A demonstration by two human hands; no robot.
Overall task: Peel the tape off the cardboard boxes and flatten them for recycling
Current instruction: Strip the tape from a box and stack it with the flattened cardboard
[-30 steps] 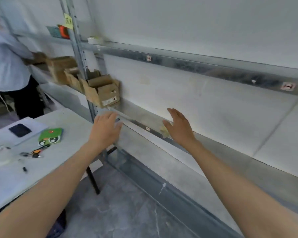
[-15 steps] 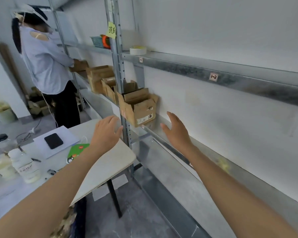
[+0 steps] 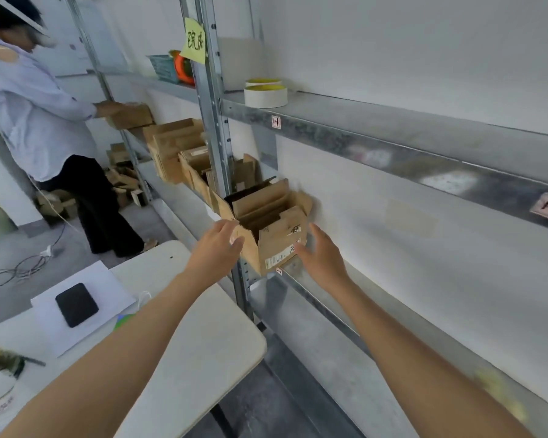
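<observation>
Cardboard box (image 3: 282, 238), flaps up, is seen on the shelf (image 3: 321, 309) edge between the fingers; left hand (image 3: 214, 252) and right hand (image 3: 325, 257) are held wide, nothing gripped; contact cannot be told.

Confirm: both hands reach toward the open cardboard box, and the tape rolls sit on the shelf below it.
No: the head view shows the tape rolls on the shelf above the open cardboard box. The left hand and right hand do reach toward it.
</observation>
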